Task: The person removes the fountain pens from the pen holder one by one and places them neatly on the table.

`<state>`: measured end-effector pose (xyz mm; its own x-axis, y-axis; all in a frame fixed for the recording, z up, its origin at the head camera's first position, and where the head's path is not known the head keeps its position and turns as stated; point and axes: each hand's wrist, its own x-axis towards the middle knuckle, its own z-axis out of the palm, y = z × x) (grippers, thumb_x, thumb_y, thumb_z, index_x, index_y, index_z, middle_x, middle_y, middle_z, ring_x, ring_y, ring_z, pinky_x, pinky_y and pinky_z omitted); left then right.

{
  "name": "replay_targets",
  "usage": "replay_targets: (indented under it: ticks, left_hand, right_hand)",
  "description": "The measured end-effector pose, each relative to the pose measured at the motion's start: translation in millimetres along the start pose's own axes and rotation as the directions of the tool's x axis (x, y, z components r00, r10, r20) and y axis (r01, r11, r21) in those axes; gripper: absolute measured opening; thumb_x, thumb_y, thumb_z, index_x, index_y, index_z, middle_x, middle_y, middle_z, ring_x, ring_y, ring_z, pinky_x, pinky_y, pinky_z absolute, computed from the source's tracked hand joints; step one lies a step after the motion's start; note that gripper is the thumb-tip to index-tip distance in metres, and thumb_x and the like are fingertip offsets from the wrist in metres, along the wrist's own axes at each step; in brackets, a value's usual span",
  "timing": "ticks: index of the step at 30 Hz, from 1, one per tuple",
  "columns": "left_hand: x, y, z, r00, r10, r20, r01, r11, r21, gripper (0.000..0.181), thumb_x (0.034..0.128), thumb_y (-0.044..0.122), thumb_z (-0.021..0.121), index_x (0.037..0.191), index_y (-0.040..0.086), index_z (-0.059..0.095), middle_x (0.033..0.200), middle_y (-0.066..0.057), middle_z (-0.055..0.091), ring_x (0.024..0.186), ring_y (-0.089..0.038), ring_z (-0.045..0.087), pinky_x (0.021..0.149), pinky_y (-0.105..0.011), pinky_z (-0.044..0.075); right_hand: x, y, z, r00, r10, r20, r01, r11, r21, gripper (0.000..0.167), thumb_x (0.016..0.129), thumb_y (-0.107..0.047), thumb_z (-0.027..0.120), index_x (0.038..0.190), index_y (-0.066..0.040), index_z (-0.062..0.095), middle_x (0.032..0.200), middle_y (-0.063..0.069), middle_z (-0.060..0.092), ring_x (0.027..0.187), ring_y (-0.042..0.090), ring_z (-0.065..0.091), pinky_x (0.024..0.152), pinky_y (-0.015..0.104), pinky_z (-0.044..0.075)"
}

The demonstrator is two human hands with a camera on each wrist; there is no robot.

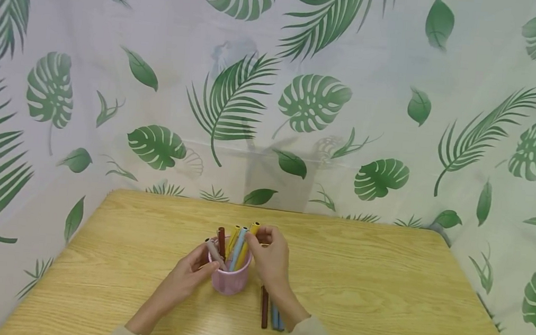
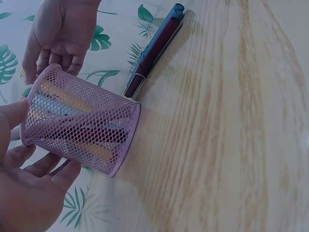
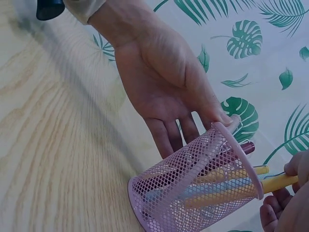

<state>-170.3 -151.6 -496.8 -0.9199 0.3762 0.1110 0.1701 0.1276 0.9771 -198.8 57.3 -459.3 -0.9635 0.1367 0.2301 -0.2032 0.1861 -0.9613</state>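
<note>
A pink mesh pen cup (image 1: 229, 284) stands upright on the table with several pens in it. My left hand (image 1: 187, 275) grips the cup's left side, thumb near the rim, beside a grey pen (image 1: 216, 253). At the opposite side of the rim, my right hand (image 1: 271, 253) pinches a yellow pen (image 3: 280, 182) by its upper end; its lower part is inside the cup. A light blue pen (image 1: 238, 250), a dark red pen (image 1: 220, 240) and another yellow pen (image 1: 232, 241) also lean in there.
Right of the cup, a dark red pen (image 1: 263, 308) and light blue pens (image 1: 276, 317) lie on the wood-grain table (image 1: 381, 294), partly under my right forearm. A leaf-patterned cloth (image 1: 336, 157) hangs behind the table.
</note>
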Motion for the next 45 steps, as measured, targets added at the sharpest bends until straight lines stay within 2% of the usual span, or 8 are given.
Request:
replay_targets:
  ticks: [3, 8, 12, 19, 30, 38, 45]
  left_hand:
    - [-0.4, 0.4, 0.9, 1.0, -0.009, -0.006, 0.009, 1.0, -0.004, 0.062, 0.1101, 0.022, 0.053, 0.164, 0.007, 0.025, 0.163, -0.019, 0.035, 0.149, -0.04, 0.035, 0.122, -0.054, 0.029]
    - [-0.3, 1.3, 3.1, 0.999, -0.026, -0.026, 0.026, 1.0, -0.006, 0.063, 0.1094, 0.023, 0.055, 0.163, 0.005, 0.026, 0.162, -0.019, 0.037, 0.148, -0.038, 0.036, 0.122, -0.049, 0.03]
    - [-1.3, 2.5, 4.1, 0.999, -0.03, -0.035, 0.03, 1.0, 0.003, 0.064, 0.1094, 0.023, 0.055, 0.163, 0.005, 0.026, 0.162, -0.019, 0.037, 0.148, -0.038, 0.036, 0.122, -0.05, 0.03]
    - [-3.0, 3.7, 4.8, 0.998, -0.035, -0.05, 0.036, 0.999, 0.012, 0.064, 0.1092, 0.025, 0.055, 0.163, 0.005, 0.027, 0.161, -0.02, 0.039, 0.147, -0.039, 0.038, 0.121, -0.053, 0.031]
    - [-5.1, 0.0, 6.2, 0.998, -0.039, -0.055, 0.04, 0.999, 0.017, 0.064, 0.1092, 0.024, 0.055, 0.163, 0.006, 0.027, 0.156, -0.021, 0.046, 0.145, -0.039, 0.042, 0.121, -0.054, 0.032]
    - [-7.0, 0.0, 6.6, 0.999, -0.015, -0.036, 0.016, 1.0, 0.014, 0.063, 0.1101, 0.024, 0.053, 0.164, 0.006, 0.025, 0.16, -0.022, 0.04, 0.147, -0.041, 0.037, 0.121, -0.057, 0.03]
    - [-7.9, -0.8, 7.2, 1.0, 0.006, -0.011, -0.006, 1.0, 0.003, 0.063, 0.1108, 0.023, 0.051, 0.164, 0.007, 0.023, 0.167, -0.019, 0.025, 0.151, -0.042, 0.028, 0.121, -0.055, 0.029]
  right_hand:
    - [0.7, -1.2, -3.5, 1.0, -0.002, -0.015, 0.002, 1.0, 0.031, 0.023, 0.094, -0.008, 0.076, 0.107, 0.006, 0.064, 0.094, 0.014, 0.07, 0.087, 0.022, 0.066, 0.07, 0.018, 0.055]
    - [3.8, -2.4, -10.8, 1.0, 0.002, -0.015, 0.0, 0.995, 0.104, 0.027, 0.096, -0.004, 0.072, 0.116, 0.01, 0.062, 0.096, 0.018, 0.069, 0.085, 0.024, 0.067, 0.071, 0.024, 0.061]
    - [5.3, -5.2, -17.3, 1.0, -0.003, -0.007, 0.004, 0.989, 0.149, 0.026, 0.097, -0.002, 0.07, 0.117, 0.013, 0.062, 0.098, 0.02, 0.069, 0.084, 0.025, 0.068, 0.073, 0.028, 0.063]
    - [7.2, -9.5, -25.9, 1.0, 0.007, -0.014, -0.004, 0.984, 0.177, 0.025, 0.099, -0.005, 0.069, 0.115, 0.013, 0.063, 0.099, 0.022, 0.069, 0.082, 0.021, 0.069, 0.074, 0.026, 0.063]
    - [8.3, -10.2, -36.8, 0.999, 0.03, -0.021, -0.026, 0.981, 0.195, 0.025, 0.099, -0.005, 0.069, 0.116, 0.012, 0.064, 0.099, 0.023, 0.07, 0.079, 0.017, 0.07, 0.076, 0.03, 0.064]
    - [8.3, -12.2, -47.4, 0.999, 0.039, -0.012, -0.035, 0.977, 0.208, 0.024, 0.1, -0.008, 0.068, 0.117, 0.009, 0.064, 0.101, 0.023, 0.07, 0.081, 0.019, 0.071, 0.077, 0.03, 0.064]
    - [9.6, -14.8, -56.8, 0.998, 0.053, -0.018, -0.048, 0.975, 0.218, 0.024, 0.101, -0.01, 0.068, 0.118, 0.006, 0.064, 0.103, 0.024, 0.07, 0.081, 0.019, 0.071, 0.078, 0.03, 0.064]
